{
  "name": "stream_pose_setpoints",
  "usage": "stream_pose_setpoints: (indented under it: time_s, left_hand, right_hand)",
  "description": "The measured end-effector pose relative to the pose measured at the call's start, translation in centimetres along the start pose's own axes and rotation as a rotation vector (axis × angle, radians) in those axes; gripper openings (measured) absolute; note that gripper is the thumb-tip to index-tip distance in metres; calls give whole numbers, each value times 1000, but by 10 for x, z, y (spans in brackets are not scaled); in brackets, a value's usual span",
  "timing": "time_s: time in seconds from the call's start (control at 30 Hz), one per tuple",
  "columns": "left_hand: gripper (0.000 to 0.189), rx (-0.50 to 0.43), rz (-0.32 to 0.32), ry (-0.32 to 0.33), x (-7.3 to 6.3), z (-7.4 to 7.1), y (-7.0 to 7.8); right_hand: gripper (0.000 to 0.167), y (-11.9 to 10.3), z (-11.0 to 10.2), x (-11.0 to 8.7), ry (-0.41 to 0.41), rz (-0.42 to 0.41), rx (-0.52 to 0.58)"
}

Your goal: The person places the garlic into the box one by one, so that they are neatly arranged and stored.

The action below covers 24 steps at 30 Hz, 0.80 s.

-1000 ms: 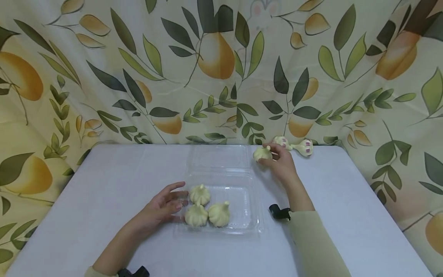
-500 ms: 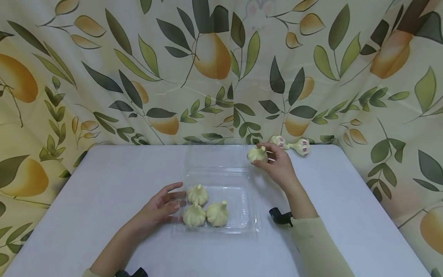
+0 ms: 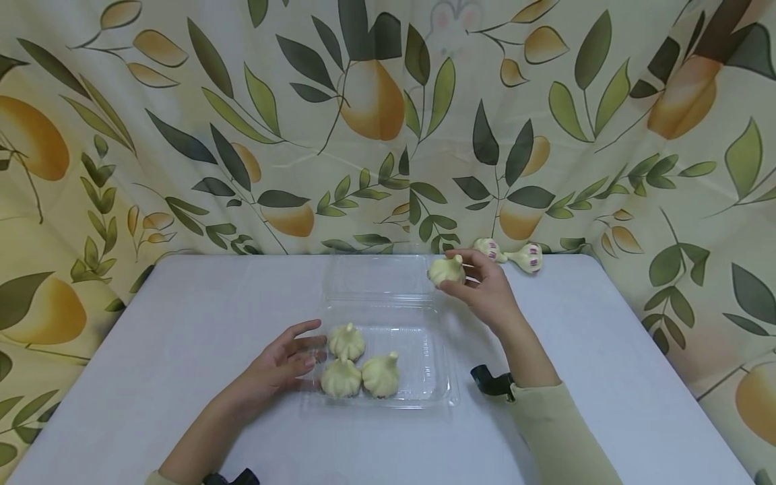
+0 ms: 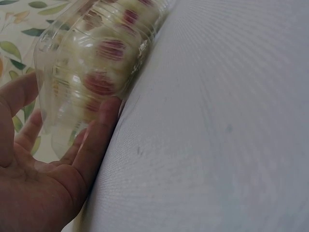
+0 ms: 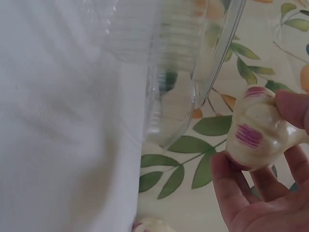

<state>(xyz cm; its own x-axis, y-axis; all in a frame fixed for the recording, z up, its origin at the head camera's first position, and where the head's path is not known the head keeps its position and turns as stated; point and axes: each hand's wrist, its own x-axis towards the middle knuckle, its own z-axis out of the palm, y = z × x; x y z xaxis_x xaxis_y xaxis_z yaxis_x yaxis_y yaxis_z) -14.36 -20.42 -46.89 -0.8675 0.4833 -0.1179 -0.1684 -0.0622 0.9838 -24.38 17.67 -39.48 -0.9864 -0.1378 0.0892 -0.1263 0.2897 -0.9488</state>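
Head view: the grip of the left hand point(image 3: 285, 364) is spread, its fingers reaching along the left wall of a clear plastic clamshell container point(image 3: 418, 350). The grip of the right hand point(image 3: 488, 289) is pinching a held garlic bulb point(image 3: 445, 271) over the right edge of the folded-back lid point(image 3: 376, 276). Three garlic bulbs point(image 3: 380, 374) are occupying the left part of the base. Two rear garlic bulbs point(image 3: 525, 258) are lying at the far edge of the worktop point(image 3: 212, 303), before a fruit-print curtain point(image 3: 364, 87). The left fingertips are hard to make out against the clear plastic.

Left wrist view: the extended fingers are touching the container wall. Ribbed plastic is standing before the bulbs inside, blurring their purple patches; the top edge is cutting the container off.

Right wrist view: thumb and fingers are bracing the held bulb from opposing sides, its stem pointing toward the palm. The transparent rim is showing near it. Another bulb is appearing at the bottom edge, mostly cut off.
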Motion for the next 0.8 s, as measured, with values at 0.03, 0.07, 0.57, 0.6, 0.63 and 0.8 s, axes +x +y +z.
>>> stream_pose_setpoints:
  time_s: [0.03,0.07,0.57,0.6,0.63,0.8]
  left_hand:
    - [65,2,-1,1,0,0,0]
    - [65,3,-2,2,0,0,0]
    - [65,-4,-21,4,1,1,1]
    - [65,-4,-22,4,1,1,1]
    - [65,-4,-23,3,1,1,1]
    - [66,-5,-23,3,1,1,1]
  right_hand:
    - [56,0,1,0,-3,2,3]
    - [57,-1,1,0,-6,5,4]
    - [56,-7,11,-3,-70,-24,-9]
    - [57,-7,11,-3,-76,-22,-20]
    - [57,-7,12,-3,-83,-25,-21]
    - [53,-11,17,-6,-111,-49,-26]
